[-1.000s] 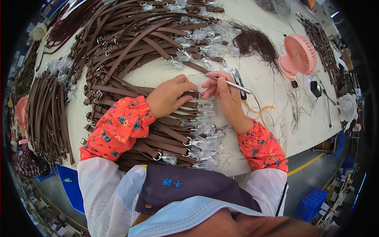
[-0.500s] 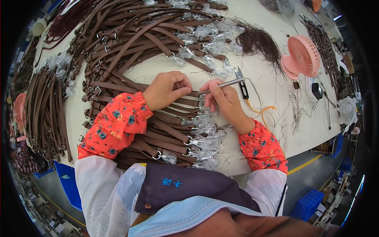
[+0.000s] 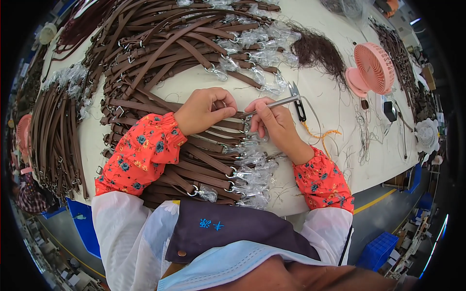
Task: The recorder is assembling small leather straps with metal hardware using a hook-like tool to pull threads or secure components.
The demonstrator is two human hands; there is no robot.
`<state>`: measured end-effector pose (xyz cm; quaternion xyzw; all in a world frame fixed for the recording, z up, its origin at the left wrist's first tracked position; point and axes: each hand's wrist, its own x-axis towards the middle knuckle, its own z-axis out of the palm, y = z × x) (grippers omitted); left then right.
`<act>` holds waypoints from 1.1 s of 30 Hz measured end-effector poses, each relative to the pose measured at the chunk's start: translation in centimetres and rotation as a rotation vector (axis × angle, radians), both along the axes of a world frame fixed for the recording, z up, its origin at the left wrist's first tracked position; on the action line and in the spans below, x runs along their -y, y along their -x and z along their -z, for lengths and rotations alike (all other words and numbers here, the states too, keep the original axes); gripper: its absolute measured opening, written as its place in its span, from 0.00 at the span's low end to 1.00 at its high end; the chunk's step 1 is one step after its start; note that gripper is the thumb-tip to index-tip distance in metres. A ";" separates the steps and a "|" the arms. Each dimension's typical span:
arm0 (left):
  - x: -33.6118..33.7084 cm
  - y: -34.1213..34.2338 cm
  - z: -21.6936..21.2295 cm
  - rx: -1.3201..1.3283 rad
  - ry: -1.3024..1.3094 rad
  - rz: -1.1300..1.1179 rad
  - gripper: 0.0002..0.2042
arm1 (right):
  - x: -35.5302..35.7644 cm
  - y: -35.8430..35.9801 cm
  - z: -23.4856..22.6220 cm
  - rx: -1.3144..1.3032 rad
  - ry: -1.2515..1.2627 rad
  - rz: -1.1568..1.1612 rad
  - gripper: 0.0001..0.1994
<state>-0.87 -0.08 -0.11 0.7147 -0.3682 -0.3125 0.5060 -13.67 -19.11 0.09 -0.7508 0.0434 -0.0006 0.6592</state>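
Observation:
My left hand (image 3: 206, 110) is closed, thumb and fingers pinched together over a brown strap (image 3: 239, 115) whose end shows between my two hands. My right hand (image 3: 276, 123) grips a slim silver pen-like metal tool (image 3: 284, 102). Its tip points left at the strap, close to my left fingertips; whether it touches cannot be made out. A grey cord (image 3: 318, 121) hangs near the tool's outer end. Below my hands lies a row of brown straps (image 3: 206, 162), their metal clasps wrapped in clear plastic (image 3: 255, 169).
Thread snips (image 3: 297, 104) with black handles and an orange-yellow string (image 3: 332, 132) lie right of my right hand. Beyond are a dark thread tangle (image 3: 315, 51) and a pink fan (image 3: 371, 68). More straps are heaped at the back (image 3: 160, 53) and left (image 3: 57, 136) of the white table (image 3: 383, 169).
Hardly anything differs. Both hands keep their places, with only a tiny shift of the metal tool in my right hand.

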 end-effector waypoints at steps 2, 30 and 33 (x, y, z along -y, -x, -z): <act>0.0 0.0 -0.2 -0.016 -0.003 0.008 0.05 | 0.0 0.0 0.0 0.004 0.003 0.000 0.24; 0.9 0.9 0.1 0.503 -0.046 0.015 0.05 | 0.1 0.1 0.3 0.018 -0.047 0.026 0.21; 0.8 0.9 0.1 0.484 -0.041 0.008 0.05 | 0.0 -0.1 0.1 0.023 -0.041 0.022 0.22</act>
